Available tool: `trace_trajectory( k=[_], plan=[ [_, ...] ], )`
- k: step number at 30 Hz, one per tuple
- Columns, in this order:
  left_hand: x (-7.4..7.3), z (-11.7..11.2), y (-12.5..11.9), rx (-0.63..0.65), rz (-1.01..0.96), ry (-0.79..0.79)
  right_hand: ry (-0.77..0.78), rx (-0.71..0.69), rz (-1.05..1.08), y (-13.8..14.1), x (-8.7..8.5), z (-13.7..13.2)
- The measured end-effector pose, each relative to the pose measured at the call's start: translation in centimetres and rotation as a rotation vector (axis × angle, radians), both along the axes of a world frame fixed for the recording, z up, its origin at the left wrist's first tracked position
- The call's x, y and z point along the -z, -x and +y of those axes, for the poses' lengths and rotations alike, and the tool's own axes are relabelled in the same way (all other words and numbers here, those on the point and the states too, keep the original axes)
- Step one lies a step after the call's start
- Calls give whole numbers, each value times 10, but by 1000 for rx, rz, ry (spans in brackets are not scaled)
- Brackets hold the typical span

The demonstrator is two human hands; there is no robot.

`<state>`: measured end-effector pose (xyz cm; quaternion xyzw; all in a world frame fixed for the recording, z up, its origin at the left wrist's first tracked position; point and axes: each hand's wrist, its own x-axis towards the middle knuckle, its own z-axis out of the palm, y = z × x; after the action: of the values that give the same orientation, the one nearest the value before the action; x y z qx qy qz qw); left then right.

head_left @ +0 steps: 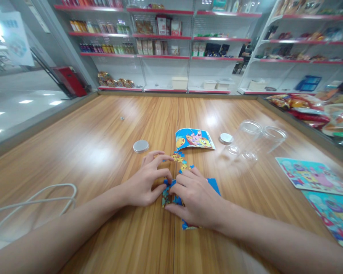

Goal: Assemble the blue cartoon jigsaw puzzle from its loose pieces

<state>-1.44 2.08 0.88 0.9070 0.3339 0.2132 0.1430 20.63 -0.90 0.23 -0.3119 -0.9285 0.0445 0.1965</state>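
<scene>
The jigsaw pieces [180, 159] lie at lower centre of the frame, between both hands, in a strip that runs up toward the picture card [194, 138]. The left hand [147, 184] pinches narrowly at their left edge. The right hand [196, 199] lies flat and spread on them.

Person's arms, head view. Left forearm [60, 232] and right forearm [274, 239] — bare along their whole visible length, from the near edge to the wrist. Left hand [144, 186] and right hand [196, 201] — bare and slender-fingered, with knuckles faintly marked. The wide lens broadens both forearms nearest the camera.
</scene>
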Motion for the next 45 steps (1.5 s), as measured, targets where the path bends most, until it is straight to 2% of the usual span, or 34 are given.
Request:
trace_trajectory(
  k=[17, 25, 36, 45],
  plan=[
    [1, 2, 0, 13, 4, 0, 84, -93, 29, -2, 1, -1],
    [2, 1, -1, 0, 7, 9, 200, -64, 54, -3, -2, -2],
    [3, 0, 0, -9, 19, 5, 125, -40, 36, -2, 2, 2],
    [4, 0, -1, -6, 16, 2, 102, -88, 40, -3, 3, 3]
  ],
)
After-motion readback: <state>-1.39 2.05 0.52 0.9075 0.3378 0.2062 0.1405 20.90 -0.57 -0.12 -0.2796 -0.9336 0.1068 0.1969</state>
